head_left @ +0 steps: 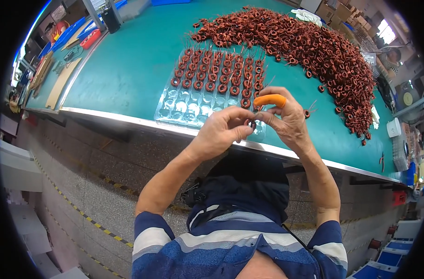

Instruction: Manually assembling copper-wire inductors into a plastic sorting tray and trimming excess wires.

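Left hand (221, 132), right hand (286, 118), small coil (252, 124) pinched between fingertips, above tray (184, 114)

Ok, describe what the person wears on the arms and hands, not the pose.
Both forearms are bare. Short sleeves, striped dark blue, lighter blue and white, end at the upper arms: the left sleeve and the right sleeve. The left hand wears no glove. The right hand is bare too, except for an orange finger cot over one of its fingers.

table (128, 69): teal green | coils (314, 46): reddish brown | finger cot (269, 100): orange | shirt (230, 251): blue, white stripes | tray (184, 109): clear
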`<state>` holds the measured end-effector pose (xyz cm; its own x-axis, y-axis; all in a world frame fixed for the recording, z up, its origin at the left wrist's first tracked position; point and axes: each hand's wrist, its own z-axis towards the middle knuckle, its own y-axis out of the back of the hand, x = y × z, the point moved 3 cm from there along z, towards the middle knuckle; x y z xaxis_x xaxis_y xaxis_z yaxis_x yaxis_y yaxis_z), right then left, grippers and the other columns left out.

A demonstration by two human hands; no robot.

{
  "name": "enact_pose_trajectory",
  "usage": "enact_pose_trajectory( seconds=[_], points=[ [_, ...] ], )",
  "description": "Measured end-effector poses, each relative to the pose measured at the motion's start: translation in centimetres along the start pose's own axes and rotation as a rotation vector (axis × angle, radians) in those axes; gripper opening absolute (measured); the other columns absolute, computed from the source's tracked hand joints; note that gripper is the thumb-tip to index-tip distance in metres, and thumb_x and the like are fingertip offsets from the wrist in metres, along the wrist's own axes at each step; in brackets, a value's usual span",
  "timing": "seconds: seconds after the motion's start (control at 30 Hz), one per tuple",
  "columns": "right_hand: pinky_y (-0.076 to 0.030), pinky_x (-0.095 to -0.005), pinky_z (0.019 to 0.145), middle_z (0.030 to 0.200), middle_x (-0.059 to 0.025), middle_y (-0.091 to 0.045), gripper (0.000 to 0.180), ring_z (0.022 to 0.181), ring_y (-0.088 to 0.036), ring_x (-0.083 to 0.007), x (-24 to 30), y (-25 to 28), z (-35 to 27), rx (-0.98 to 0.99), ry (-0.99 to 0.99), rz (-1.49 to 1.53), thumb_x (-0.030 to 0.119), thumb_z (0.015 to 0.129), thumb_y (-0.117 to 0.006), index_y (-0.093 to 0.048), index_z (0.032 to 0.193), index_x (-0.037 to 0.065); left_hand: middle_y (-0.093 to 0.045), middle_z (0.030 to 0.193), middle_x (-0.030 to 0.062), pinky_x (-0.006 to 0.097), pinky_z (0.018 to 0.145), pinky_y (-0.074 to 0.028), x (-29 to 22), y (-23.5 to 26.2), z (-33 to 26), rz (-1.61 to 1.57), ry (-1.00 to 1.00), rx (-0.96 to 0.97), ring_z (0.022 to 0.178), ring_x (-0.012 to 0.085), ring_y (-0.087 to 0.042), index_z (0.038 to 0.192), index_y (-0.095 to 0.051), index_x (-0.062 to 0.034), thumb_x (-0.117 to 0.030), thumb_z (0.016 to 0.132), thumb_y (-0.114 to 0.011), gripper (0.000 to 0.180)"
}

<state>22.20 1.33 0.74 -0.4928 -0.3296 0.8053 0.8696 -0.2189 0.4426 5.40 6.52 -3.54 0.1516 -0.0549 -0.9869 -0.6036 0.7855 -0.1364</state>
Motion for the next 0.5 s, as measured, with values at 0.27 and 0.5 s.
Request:
enact_pose_trajectory(
  seconds=[0.27, 0.5],
  points=[
    [-0.048, -0.0227, 0.072, 0.088, -0.004, -0.067, 0.018, 0.08, -0.059, -0.0083, -2.1, -1.1, 3.4, 0.14, -0.268, 0.124, 0.012, 0.084, -0.071, -0.067, 0.096, 0.0, -0.056, 0.103, 0.0098, 0.025, 0.071, -0.05, 1.2, 2.0, -3.0, 0.023, -0.117, -0.222, 0.082, 0.013, -0.062, 0.125, -0.045, 0.002, -0.003, 0.088, -0.061, 0.041],
    [-0.05, -0.0289, 0.066, 0.082, -0.0096, -0.063, 0.011, 0.073, -0.063, -0.0182, -3.4, -0.8, 8.3, 0.192, -0.008, -0.322, 0.009, 0.08, -0.069, -0.069, 0.088, 0.001, -0.061, 0.095, 0.0153, 0.033, 0.072, -0.05, 0.2, 1.4, -2.5, 0.603, -0.412, -0.412, 0.082, 0.0278, -0.062, 0.107, -0.059, 0.0003, 0.003, 0.083, -0.062, 0.024]
  ],
)
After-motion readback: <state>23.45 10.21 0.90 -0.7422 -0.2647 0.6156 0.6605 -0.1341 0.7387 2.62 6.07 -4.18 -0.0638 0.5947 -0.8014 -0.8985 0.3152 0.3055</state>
